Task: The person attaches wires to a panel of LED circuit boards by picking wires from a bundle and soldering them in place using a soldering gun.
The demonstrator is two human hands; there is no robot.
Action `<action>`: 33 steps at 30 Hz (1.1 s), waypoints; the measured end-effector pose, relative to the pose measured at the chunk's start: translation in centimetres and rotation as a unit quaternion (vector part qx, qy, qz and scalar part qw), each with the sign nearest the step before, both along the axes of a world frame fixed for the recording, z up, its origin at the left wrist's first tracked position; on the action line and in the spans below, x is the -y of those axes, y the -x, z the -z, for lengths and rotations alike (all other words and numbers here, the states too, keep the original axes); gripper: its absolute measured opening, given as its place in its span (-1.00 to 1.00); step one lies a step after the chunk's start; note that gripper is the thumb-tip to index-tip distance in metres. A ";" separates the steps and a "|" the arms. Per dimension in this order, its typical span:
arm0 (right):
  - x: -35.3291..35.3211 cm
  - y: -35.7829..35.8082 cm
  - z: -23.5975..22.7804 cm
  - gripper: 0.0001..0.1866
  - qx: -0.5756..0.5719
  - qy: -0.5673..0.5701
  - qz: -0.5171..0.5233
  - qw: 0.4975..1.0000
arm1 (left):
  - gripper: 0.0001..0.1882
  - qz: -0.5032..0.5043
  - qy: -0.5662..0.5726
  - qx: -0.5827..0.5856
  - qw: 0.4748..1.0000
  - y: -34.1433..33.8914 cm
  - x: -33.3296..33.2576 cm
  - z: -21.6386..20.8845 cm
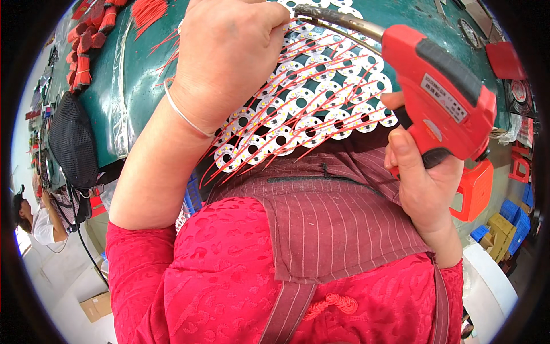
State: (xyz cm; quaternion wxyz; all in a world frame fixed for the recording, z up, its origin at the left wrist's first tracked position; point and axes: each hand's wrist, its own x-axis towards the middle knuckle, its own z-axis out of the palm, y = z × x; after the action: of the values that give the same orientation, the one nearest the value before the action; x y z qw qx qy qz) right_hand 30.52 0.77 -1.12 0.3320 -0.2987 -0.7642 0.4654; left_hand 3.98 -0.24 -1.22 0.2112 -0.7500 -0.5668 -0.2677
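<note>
My right hand [424,192] is wrapped round the grip of a red and black soldering gun [438,83]. The gun's metal barrel points left, and its dark tip ends beside the fingers of my left hand [229,54]. Those fingers are pinched together over the far rows of boards; what they hold is hidden. Beneath both hands lie several rows of round white LED circuit boards [301,102], each with a hole in its middle. Thin red wires run slantwise across the boards, and some stick out past the near edge.
The boards lie on a green table mat [106,132]. Loose red wires [150,14] and tied wire bundles [83,71] are at the far left, near a black mesh object [71,137]. An orange stool [480,189] and blue crates [518,223] stand right. Another person [44,223] is at far left.
</note>
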 end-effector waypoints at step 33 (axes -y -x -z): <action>0.2 0.4 -0.4 -0.86 -0.069 0.077 0.061 0.993 | -0.89 -0.015 -0.007 0.168 0.986 0.5 -0.8 0.5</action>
State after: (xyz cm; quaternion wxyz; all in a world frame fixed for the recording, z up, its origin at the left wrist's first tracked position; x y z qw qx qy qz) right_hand 30.11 0.54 -0.69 0.3875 -0.3363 -0.6818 0.5214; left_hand 3.51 0.55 -1.72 0.1219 -0.6842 -0.6034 -0.3911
